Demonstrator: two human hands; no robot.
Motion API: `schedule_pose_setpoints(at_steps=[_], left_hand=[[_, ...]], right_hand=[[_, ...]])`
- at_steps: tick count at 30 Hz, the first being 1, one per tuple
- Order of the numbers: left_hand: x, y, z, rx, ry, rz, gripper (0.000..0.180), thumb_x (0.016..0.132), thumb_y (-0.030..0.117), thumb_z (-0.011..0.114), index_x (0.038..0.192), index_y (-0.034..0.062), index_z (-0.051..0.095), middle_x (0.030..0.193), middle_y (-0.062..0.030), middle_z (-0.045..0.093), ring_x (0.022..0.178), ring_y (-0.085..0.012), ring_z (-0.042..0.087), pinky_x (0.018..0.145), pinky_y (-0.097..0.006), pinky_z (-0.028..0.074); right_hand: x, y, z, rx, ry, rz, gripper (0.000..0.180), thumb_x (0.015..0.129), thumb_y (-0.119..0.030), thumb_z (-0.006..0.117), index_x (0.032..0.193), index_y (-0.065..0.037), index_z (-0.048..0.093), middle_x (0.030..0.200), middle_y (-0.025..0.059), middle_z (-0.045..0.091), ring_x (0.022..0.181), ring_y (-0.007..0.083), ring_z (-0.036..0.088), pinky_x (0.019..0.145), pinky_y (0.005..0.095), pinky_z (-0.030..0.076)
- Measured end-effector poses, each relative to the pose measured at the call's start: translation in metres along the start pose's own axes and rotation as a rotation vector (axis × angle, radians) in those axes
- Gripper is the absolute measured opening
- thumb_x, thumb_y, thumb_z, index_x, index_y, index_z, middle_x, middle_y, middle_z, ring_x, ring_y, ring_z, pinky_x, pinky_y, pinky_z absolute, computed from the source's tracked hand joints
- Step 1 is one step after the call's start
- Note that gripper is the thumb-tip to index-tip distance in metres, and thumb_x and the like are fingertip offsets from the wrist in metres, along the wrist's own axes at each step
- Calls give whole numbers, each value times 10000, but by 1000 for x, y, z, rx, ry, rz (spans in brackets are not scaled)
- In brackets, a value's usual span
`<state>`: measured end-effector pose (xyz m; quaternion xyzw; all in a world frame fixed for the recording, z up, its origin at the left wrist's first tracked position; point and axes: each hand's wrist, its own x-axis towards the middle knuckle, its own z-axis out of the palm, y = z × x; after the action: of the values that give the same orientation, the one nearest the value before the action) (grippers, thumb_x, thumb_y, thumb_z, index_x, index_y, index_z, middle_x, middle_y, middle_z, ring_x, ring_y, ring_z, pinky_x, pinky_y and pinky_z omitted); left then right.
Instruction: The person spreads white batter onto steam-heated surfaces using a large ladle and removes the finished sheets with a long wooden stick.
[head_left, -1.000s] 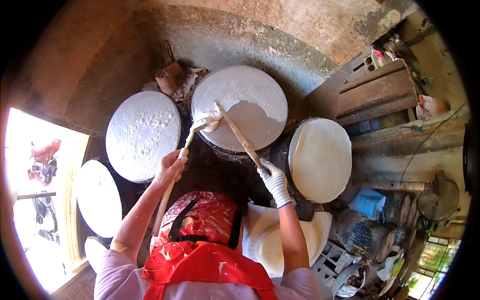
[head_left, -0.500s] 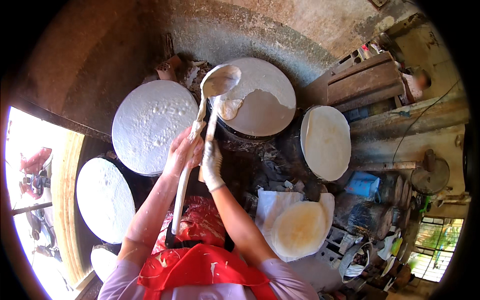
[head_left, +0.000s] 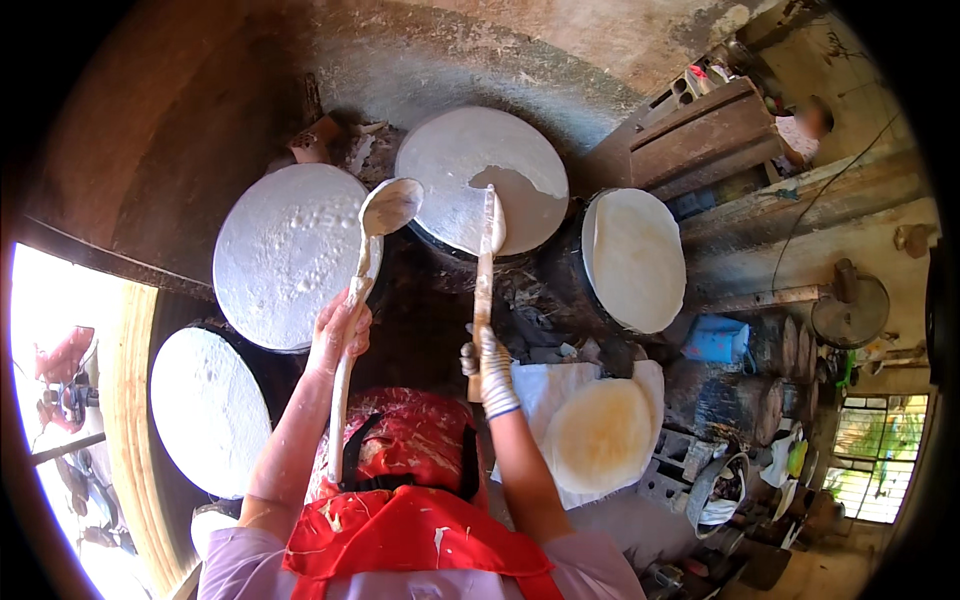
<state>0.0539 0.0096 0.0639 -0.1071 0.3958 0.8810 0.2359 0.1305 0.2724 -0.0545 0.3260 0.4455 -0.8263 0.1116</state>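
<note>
My bare, batter-flecked left hand [head_left: 340, 328] is wrapped round the long handle of a batter-coated ladle [head_left: 392, 207], whose bowl is raised near the gap between two round pans. In a light glove, my right hand [head_left: 490, 372] grips a long wooden spatula [head_left: 484, 285]. The spatula's far end, with white batter on it, rests over the middle round pan [head_left: 530, 215]. White batter [head_left: 450, 165] covers most of that pan; a grey patch shows at its right. On the left round pan [head_left: 285, 255], the white layer is bubbled.
Another white-covered pan [head_left: 210, 410] stands at lower left. A pale flatbread [head_left: 640, 260] lies on the right pan, its edge lifted. A browned flatbread [head_left: 600, 435] rests on a white cloth [head_left: 560, 385]. Behind a wooden board [head_left: 705, 140], another person [head_left: 800, 135] is visible.
My hands have moved apart: the ladle went left and down, the spatula right. The white batter now covers more of the middle pan's left and near side, and the grey patch has shrunk.
</note>
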Motion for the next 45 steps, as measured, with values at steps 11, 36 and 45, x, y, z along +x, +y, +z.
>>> schedule_pose_setpoints(at_steps=[11,36,45], left_hand=[[5,-35,26,-79,82,34,419,910,294,519,1253,73,428,661,-8,437,384,-50,335,351,-165,308],[20,-105,136,-248,121,27,390,939,279,457,1276,91,398,643,10,418,373,-45,339,343,-160,294],[27,-101,129,-274,29,-18,412,939,290,455,1291,93,374,651,8,425,383,-39,337,346,-158,297]], right_hand=[[-2,-28,0,-407,-56,2,538,831,-540,552,925,-12,597,510,17,513,348,75,420,327,208,311],[11,-149,-138,-845,-329,-35,436,901,-425,494,890,-6,614,506,59,560,344,119,471,344,265,386],[58,-227,-176,-833,68,-216,476,915,-470,435,793,-39,596,464,44,538,310,120,447,312,265,335]])
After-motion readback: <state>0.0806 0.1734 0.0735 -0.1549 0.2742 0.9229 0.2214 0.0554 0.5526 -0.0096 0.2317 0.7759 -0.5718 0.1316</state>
